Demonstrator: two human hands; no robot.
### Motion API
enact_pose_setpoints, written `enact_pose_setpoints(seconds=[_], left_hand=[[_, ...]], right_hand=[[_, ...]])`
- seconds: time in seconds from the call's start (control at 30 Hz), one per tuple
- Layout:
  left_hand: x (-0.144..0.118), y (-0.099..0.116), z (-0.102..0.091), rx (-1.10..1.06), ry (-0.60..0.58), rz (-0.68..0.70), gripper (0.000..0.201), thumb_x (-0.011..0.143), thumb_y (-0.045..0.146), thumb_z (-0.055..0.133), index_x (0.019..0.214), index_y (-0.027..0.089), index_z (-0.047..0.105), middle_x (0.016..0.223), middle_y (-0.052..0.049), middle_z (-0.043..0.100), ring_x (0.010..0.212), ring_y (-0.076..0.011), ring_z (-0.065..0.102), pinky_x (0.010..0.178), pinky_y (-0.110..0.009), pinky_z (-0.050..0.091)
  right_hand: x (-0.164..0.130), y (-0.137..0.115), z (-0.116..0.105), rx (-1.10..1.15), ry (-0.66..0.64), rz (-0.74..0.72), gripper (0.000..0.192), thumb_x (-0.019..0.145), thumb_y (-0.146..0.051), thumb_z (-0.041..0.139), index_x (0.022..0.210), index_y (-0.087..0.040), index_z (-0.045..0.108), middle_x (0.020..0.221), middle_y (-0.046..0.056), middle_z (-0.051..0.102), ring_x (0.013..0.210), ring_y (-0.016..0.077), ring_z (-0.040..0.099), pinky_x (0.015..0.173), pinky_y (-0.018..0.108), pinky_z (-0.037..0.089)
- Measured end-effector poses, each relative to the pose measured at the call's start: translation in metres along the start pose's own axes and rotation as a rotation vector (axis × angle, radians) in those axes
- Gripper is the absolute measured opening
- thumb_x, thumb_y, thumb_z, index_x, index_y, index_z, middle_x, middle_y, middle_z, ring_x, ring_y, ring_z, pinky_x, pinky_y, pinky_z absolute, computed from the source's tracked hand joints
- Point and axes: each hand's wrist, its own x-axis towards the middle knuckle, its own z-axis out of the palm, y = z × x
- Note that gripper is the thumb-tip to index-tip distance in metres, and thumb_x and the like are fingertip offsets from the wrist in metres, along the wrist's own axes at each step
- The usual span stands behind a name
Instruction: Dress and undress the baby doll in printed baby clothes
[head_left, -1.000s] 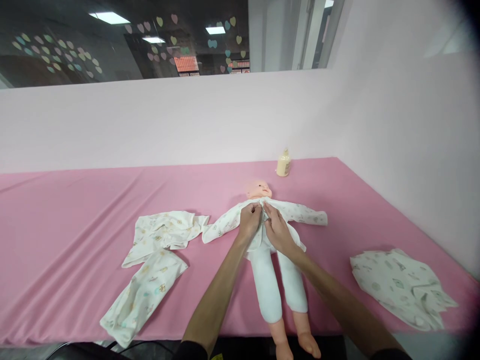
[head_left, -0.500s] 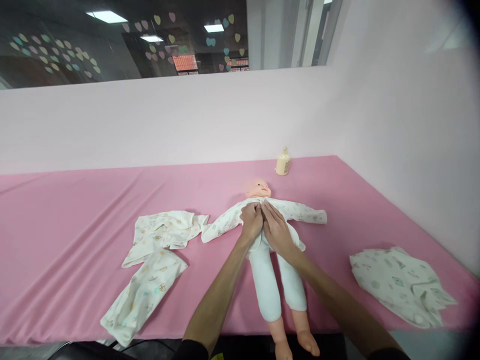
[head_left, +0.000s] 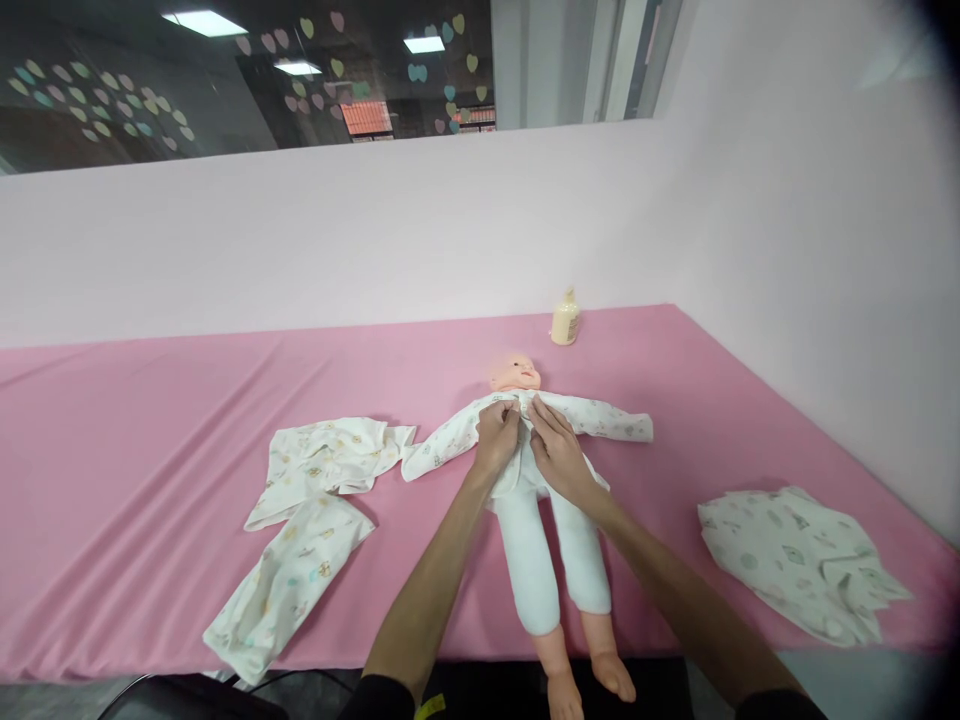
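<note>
A baby doll (head_left: 531, 560) lies on its back, its head (head_left: 517, 375) away from me and its feet over the near edge. It wears a white printed baby shirt (head_left: 611, 422) with sleeves spread wide; its legs are white cloth. My left hand (head_left: 498, 432) is closed on the shirt's front at the chest, pinching the fabric near the middle. Beside it, my right hand (head_left: 559, 455) rests on the shirt with fingers stretched out, fingertips near the front opening. The fabric right between the fingertips is too small to make out.
Printed baby clothes (head_left: 330, 455) lie to the left, one piece (head_left: 292, 580) reaching the near edge. Another folded printed garment (head_left: 802, 565) lies at the right. A cream pump bottle (head_left: 565, 320) stands behind the doll. Pink cloth (head_left: 187, 480) covers the table, with walls behind and right.
The right fingertips have parted slightly from the left hand on the doll's chest. My left hand keeps its grip on the shirt. The whole view has shifted a little.
</note>
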Motion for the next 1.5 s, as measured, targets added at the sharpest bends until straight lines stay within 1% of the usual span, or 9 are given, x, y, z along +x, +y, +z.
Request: enact_pose_setpoints(seconds=[0.17, 0.27, 0.43, 0.6, 0.73, 0.87, 1.07, 1.27, 1.5], left_hand=[[-0.024, 0.0, -0.015, 0.388, 0.011, 0.091, 0.02, 0.088, 0.037, 0.058, 0.089, 0.018, 0.065, 0.092, -0.007, 0.064, 0.093, -0.0238, 0.056, 0.085, -0.036, 0.043], [-0.045, 0.005, -0.019, 0.646, -0.042, 0.132, 0.033, 0.086, 0.038, 0.064, 0.111, 0.017, 0.061, 0.112, -0.012, 0.06, 0.107, -0.029, 0.053, 0.092, -0.042, 0.043], [-0.061, 0.022, -0.018, 1.07, -0.144, 0.203, 0.019, 0.094, 0.015, 0.044, 0.106, 0.013, 0.059, 0.1, -0.012, 0.061, 0.093, -0.0253, 0.058, 0.081, -0.036, 0.047], [-0.063, 0.027, -0.018, 1.351, -0.177, 0.247, 0.04, 0.082, -0.007, 0.035, 0.111, 0.009, 0.058, 0.095, -0.013, 0.06, 0.089, -0.0245, 0.061, 0.071, -0.031, 0.045], [-0.063, 0.022, -0.02, 1.337, -0.13, 0.255, 0.046, 0.082, -0.007, 0.036, 0.12, 0.011, 0.055, 0.099, -0.013, 0.06, 0.088, -0.0233, 0.061, 0.064, -0.029, 0.042], [-0.056, 0.018, -0.027, 1.227, -0.141, 0.209, 0.033, 0.089, 0.0, 0.036, 0.101, 0.014, 0.063, 0.096, -0.011, 0.062, 0.081, -0.0214, 0.061, 0.061, -0.029, 0.038], [-0.05, 0.015, -0.036, 0.773, -0.104, 0.216, 0.024, 0.098, 0.019, 0.041, 0.095, 0.017, 0.066, 0.091, -0.006, 0.065, 0.079, -0.0188, 0.06, 0.07, -0.031, 0.041], [-0.055, 0.017, -0.025, 0.449, -0.043, 0.137, 0.018, 0.095, 0.026, 0.05, 0.091, 0.018, 0.066, 0.091, -0.004, 0.067, 0.079, -0.0167, 0.059, 0.072, -0.03, 0.044], [-0.063, 0.016, -0.009, 0.386, -0.02, 0.189, 0.014, 0.092, 0.019, 0.053, 0.087, 0.019, 0.066, 0.089, -0.002, 0.067, 0.082, -0.0159, 0.059, 0.074, -0.029, 0.044]], right_hand=[[-0.011, -0.008, -0.023, -0.01, -0.008, 0.188, 0.04, 0.089, -0.023, 0.046, 0.128, -0.02, 0.057, 0.125, 0.011, 0.06, 0.12, 0.0283, 0.052, 0.103, 0.049, 0.043], [-0.012, -0.014, -0.036, 0.047, -0.09, 0.282, 0.027, 0.087, -0.027, 0.052, 0.111, -0.021, 0.062, 0.112, 0.01, 0.062, 0.109, 0.0265, 0.056, 0.095, 0.044, 0.046], [-0.008, -0.019, -0.049, 0.127, -0.2, 0.424, 0.021, 0.084, -0.031, 0.054, 0.101, -0.021, 0.06, 0.089, 0.002, 0.061, 0.086, 0.0205, 0.057, 0.076, 0.035, 0.045], [-0.014, -0.02, -0.062, 0.221, -0.212, 0.505, 0.02, 0.084, -0.038, 0.056, 0.094, -0.022, 0.059, 0.063, -0.006, 0.04, 0.058, 0.0135, 0.039, 0.055, 0.027, 0.034], [-0.02, -0.024, -0.065, 0.246, -0.199, 0.494, 0.017, 0.084, -0.036, 0.054, 0.093, -0.022, 0.059, 0.062, -0.006, 0.04, 0.059, 0.0135, 0.041, 0.053, 0.026, 0.034], [-0.019, -0.028, -0.06, 0.243, -0.202, 0.483, 0.015, 0.085, -0.033, 0.052, 0.093, -0.023, 0.059, 0.063, -0.006, 0.045, 0.059, 0.0134, 0.046, 0.053, 0.025, 0.036], [-0.015, -0.035, -0.058, 0.247, -0.205, 0.459, 0.017, 0.087, -0.03, 0.047, 0.078, -0.021, 0.058, 0.064, -0.003, 0.049, 0.057, 0.0126, 0.044, 0.048, 0.025, 0.033], [-0.016, -0.04, -0.056, 0.323, -0.16, 0.52, 0.026, 0.088, -0.035, 0.047, 0.072, -0.02, 0.061, 0.063, -0.002, 0.048, 0.054, 0.0121, 0.042, 0.045, 0.024, 0.031], [-0.02, -0.043, -0.056, 0.429, -0.096, 0.553, 0.028, 0.09, -0.04, 0.048, 0.086, -0.021, 0.068, 0.071, -0.001, 0.06, 0.065, 0.0152, 0.051, 0.056, 0.027, 0.039]])
